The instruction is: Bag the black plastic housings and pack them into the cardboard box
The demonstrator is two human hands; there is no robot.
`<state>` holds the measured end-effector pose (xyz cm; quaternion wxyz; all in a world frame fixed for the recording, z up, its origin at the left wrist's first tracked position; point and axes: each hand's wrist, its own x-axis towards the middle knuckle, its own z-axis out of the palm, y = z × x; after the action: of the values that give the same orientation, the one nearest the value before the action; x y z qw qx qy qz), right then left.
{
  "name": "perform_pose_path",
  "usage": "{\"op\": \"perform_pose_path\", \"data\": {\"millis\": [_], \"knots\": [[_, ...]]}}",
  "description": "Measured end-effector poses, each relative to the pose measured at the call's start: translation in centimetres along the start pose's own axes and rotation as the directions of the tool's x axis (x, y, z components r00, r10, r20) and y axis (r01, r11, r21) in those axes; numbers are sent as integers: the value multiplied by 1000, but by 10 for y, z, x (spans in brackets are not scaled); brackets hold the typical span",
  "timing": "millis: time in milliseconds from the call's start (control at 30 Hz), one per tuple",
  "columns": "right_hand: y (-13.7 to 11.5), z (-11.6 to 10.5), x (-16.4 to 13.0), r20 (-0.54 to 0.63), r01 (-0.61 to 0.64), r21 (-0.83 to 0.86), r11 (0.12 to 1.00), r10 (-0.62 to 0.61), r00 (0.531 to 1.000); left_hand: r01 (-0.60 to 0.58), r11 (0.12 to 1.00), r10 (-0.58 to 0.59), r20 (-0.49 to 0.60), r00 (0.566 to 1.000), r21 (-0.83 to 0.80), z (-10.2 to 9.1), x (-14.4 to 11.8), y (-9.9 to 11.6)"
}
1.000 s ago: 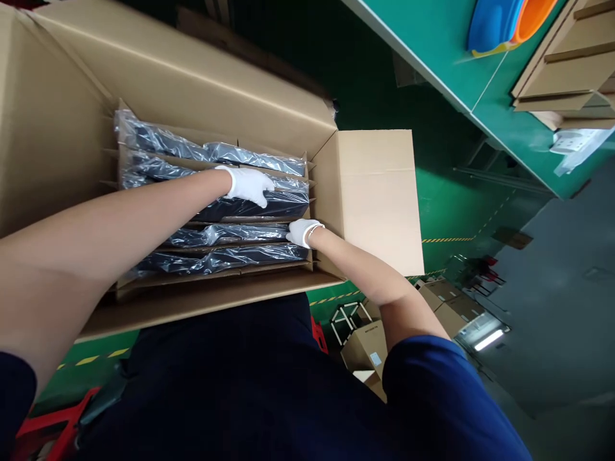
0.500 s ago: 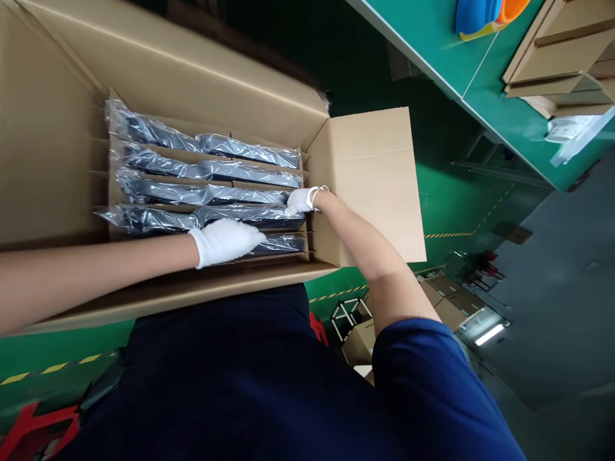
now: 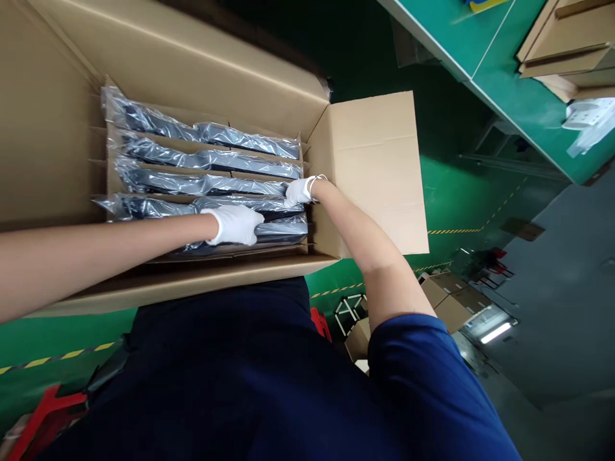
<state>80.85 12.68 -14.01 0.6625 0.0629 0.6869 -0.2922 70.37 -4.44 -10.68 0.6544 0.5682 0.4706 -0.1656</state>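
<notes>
A large open cardboard box (image 3: pixel 206 272) holds several rows of dark flat parts in clear plastic bags, stood on edge between cardboard dividers. My left hand (image 3: pixel 236 225), in a white glove, reaches over the two nearest rows. Its fingers bend down around the top of the nearest bagged part (image 3: pixel 283 229); the fingertips are partly hidden. Also white-gloved, my right hand (image 3: pixel 298 192) is at the right end of the rows, fingers curled down onto the end of the second-nearest bagged part (image 3: pixel 269 203). Farther rows of bagged parts (image 3: pixel 250 163) lie beyond both hands.
The box's right flap (image 3: pixel 379 173) is folded outward. A green-topped table (image 3: pixel 509 83) at upper right bears a cardboard tray (image 3: pixel 571 48) and a white object (image 3: pixel 583 115). Cardboard boxes (image 3: pixel 449 298) and a red stool (image 3: pixel 52 416) stand on the green floor.
My left hand has moved slightly right and its fingers have bent down more. More of the nearest bagged part shows. My right hand stays at the row ends; the view has shifted slightly.
</notes>
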Motion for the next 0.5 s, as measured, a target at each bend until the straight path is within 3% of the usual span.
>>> {"op": "perform_pose_path", "data": {"millis": [167, 300, 433, 500], "knots": [[2, 5, 7, -18, -1, -6, 1000, 1, 1000, -111, 986, 117, 46, 992, -127, -14, 11, -14], [-2, 7, 8, -41, -21, 30, 999, 22, 999, -102, 990, 103, 4, 995, -93, -13, 9, -12], [-20, 8, -16, -97, -72, 58, 996, 78, 992, -98, 995, 99, -20, 995, 13, -8, -7, -5], [-33, 14, -42, -158, -99, 66, 993, 109, 982, -100, 995, 102, -105, 989, 24, -4, -16, -6]]}}
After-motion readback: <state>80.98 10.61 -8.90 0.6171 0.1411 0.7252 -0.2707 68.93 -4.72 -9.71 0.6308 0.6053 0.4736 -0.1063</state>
